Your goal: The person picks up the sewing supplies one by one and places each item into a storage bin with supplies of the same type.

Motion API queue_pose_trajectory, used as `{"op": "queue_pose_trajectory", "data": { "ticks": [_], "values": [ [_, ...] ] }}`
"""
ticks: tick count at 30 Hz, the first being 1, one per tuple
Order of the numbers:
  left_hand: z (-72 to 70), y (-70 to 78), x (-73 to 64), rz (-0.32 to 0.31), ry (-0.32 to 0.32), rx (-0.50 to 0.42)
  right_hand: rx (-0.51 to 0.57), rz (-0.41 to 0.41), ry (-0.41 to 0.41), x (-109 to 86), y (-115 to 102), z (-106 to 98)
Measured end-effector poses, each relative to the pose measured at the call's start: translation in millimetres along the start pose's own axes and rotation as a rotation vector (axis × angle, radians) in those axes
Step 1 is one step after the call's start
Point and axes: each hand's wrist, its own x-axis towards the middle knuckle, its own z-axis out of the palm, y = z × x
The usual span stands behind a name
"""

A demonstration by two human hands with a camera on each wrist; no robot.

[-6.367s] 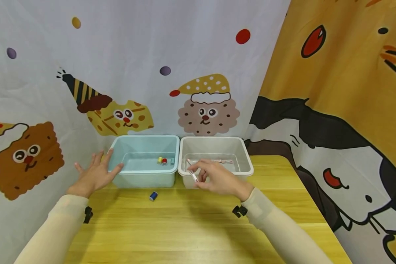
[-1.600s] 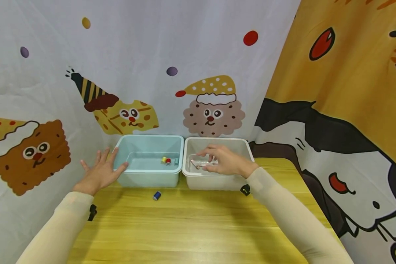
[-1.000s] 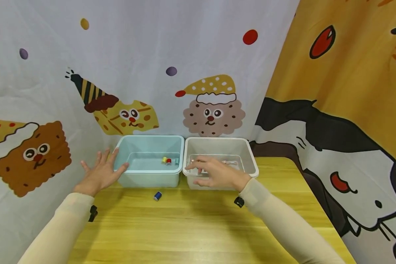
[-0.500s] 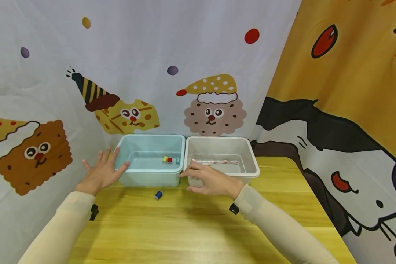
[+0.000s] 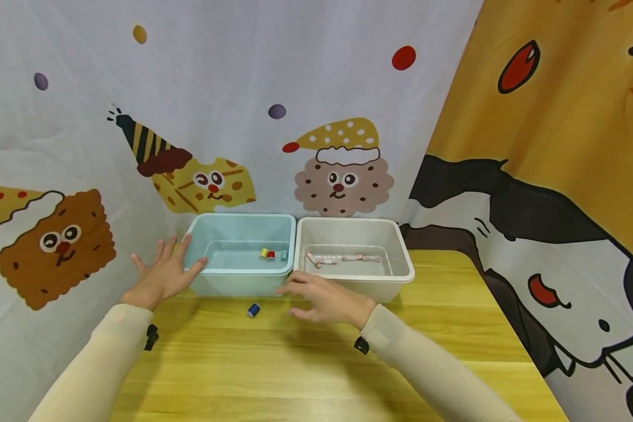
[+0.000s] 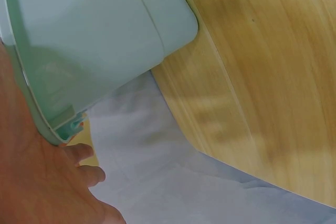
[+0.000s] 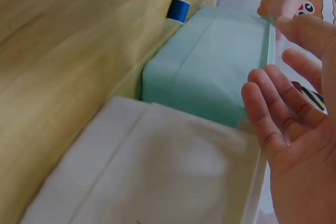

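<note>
My left hand [image 5: 160, 274], fingers spread and straight, rests at the left rim of a light blue plastic bin [image 5: 234, 282]. Yellow [image 5: 264, 253], red [image 5: 271, 256] and pale blue [image 5: 283, 256] thread spools sit inside that bin. Over the table before the pale grey bin [image 5: 369, 287], my right hand [image 5: 324, 299] hangs with loosely bent fingers and holds nothing. Just left of its fingertips, a dark blue thread spool [image 5: 253, 310] lies on the table; the right wrist view shows this spool [image 7: 178, 11] apart from the hand. Slim pink-and-white sticks [image 5: 361, 258] lie in the grey bin, their kind unclear.
The bins stand side by side at the back of the wooden table [image 5: 274, 375], against a printed curtain [image 5: 216, 88]. The table's right edge runs along another printed cloth [image 5: 569, 264]. A dark clip [image 5: 362, 344] sits on the right cuff.
Earliest, my right hand pinched a slim white stick at the grey bin; then it let go inside. It has since moved out, left and nearer, toward the blue spool. The left hand stays put.
</note>
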Motion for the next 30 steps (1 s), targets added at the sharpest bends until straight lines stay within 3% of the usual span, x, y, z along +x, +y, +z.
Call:
{"op": "queue_pose_trajectory", "data": {
  "ticks": [9,30],
  "values": [
    [0.3,-1.4,1.2,-0.003,-0.008,0.014,0.003,0.039,0.008,5.0,0,23],
    [0.6,-2.1,2.8,0.007,-0.008,0.008,0.043,0.109,-0.083,25.7,2,61]
  ]
}}
